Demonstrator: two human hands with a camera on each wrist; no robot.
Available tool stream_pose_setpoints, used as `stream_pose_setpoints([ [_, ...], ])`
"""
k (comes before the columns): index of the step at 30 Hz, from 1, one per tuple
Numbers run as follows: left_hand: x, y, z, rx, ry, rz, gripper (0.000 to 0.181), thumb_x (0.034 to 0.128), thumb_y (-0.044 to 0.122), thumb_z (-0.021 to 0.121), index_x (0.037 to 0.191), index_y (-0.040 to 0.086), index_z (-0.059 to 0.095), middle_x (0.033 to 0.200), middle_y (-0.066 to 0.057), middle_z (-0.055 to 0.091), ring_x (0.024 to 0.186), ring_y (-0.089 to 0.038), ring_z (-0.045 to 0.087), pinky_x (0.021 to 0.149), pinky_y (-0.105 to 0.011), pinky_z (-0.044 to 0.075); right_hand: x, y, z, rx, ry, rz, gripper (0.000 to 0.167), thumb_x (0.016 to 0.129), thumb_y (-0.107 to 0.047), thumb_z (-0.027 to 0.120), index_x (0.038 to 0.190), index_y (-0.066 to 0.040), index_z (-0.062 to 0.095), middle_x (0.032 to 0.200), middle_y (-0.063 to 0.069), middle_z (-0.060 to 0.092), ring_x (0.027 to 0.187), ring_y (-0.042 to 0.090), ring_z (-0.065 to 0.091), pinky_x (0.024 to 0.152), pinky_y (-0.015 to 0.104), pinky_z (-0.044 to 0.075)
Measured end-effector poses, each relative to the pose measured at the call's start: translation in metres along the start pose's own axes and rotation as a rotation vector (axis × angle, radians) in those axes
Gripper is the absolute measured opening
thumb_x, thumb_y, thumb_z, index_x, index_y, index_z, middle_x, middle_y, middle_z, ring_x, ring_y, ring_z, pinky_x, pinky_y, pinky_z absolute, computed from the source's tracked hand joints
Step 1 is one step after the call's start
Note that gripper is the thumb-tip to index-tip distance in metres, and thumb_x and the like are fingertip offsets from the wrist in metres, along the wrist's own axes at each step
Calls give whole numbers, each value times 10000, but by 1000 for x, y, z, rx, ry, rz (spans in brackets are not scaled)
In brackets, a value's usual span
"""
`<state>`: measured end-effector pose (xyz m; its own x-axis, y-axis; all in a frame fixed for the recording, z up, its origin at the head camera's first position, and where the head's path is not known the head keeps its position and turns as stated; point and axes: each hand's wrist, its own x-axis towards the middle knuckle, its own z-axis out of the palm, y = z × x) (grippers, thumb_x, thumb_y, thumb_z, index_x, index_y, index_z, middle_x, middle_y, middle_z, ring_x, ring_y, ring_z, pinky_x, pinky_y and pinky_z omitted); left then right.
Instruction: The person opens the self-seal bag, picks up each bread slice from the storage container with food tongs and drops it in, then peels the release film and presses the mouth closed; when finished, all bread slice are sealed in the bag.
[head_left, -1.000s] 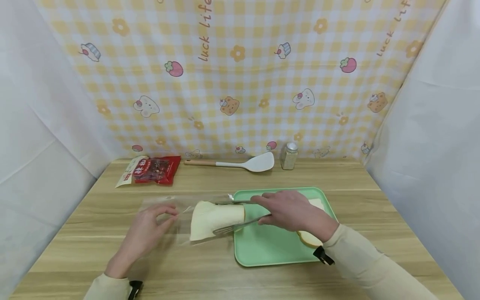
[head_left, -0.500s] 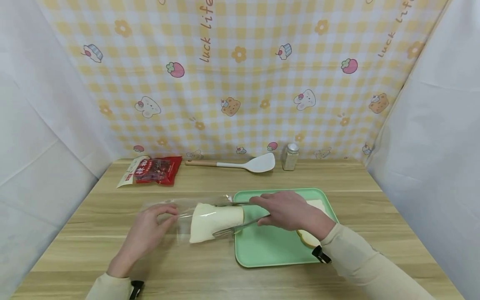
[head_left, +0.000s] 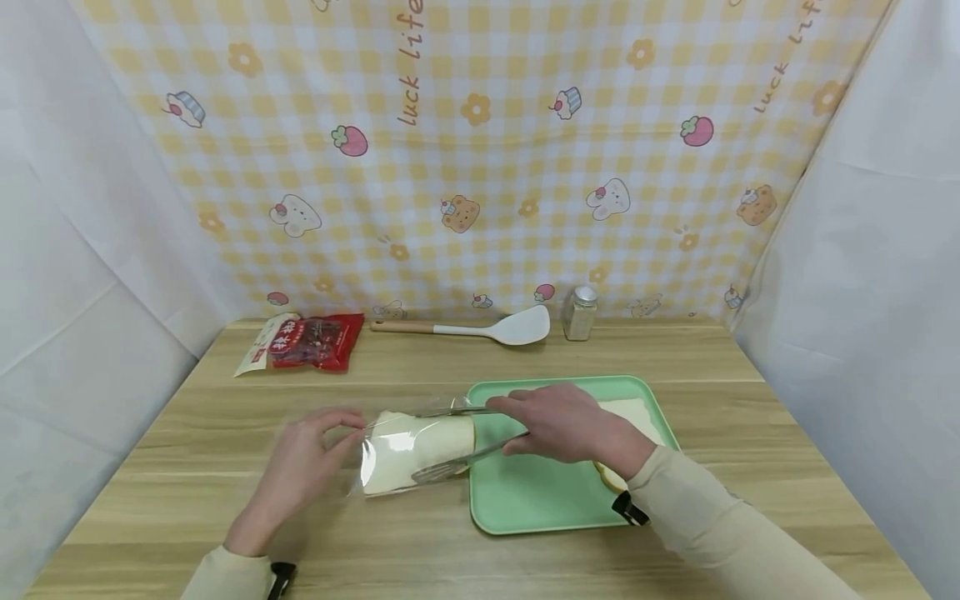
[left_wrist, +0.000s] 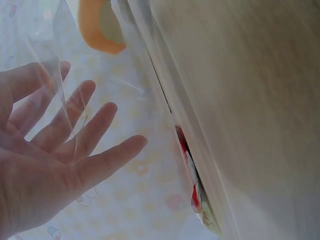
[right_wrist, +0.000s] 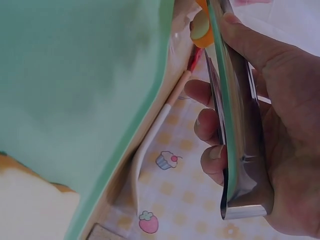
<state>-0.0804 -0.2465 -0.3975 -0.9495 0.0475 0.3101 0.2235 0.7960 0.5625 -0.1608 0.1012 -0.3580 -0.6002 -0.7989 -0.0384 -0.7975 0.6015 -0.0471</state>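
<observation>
With thumb and index finger, my left hand [head_left: 300,467] pinches the left end of a clear plastic bag [head_left: 405,440]; in the left wrist view the film crosses my left hand [left_wrist: 65,135], whose other fingers are spread. My right hand [head_left: 566,427] grips metal tongs [head_left: 498,446], their arms on either side of a white bread slice [head_left: 442,437] inside the bag, partly over the tray's left edge. The right wrist view shows my right hand [right_wrist: 295,120] around the tongs [right_wrist: 245,130]. More bread [head_left: 633,412] lies on a green tray [head_left: 540,500], partly behind my right hand.
Along the back of the wooden table [head_left: 360,567] lie a red and cream food packet [head_left: 315,342] and a white spatula [head_left: 521,325] with a wooden handle. A glass shaker [head_left: 581,315] stands to their right. Behind hangs a checked cloth [head_left: 480,167].
My right hand and the tongs have shifted left, and the bread slice has moved left, deeper into the bag. My left hand has moved slightly right. The slices on the tray show a little more.
</observation>
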Motion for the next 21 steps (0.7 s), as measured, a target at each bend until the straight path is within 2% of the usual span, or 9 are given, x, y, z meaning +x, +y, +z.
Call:
stream_pose_setpoints([
  [9,0,1,3,-2,19,-5,95,931,45,773,1019,60,806,1201,-192,769,1192,-457,693,1031,-643,530,6,-4,5,29,4,-9,539,946,-471,770,1391,-237,577,983,-26,698,608,83,514,484,245,362],
  [16,1,2,4,2,59,-28,92,926,51,783,1016,47,803,1253,-217,747,1217,-495,663,1041,-678,499,6,-4,4,26,1,6,564,939,-467,781,1413,-242,574,986,-25,693,581,77,473,464,248,350],
  [21,2,5,8,-8,86,-17,94,913,36,788,1006,41,803,1258,-220,745,1210,-495,668,1045,-676,499,8,-4,5,33,-2,-10,570,941,-494,769,1415,-249,568,977,-37,688,589,70,474,469,245,356],
])
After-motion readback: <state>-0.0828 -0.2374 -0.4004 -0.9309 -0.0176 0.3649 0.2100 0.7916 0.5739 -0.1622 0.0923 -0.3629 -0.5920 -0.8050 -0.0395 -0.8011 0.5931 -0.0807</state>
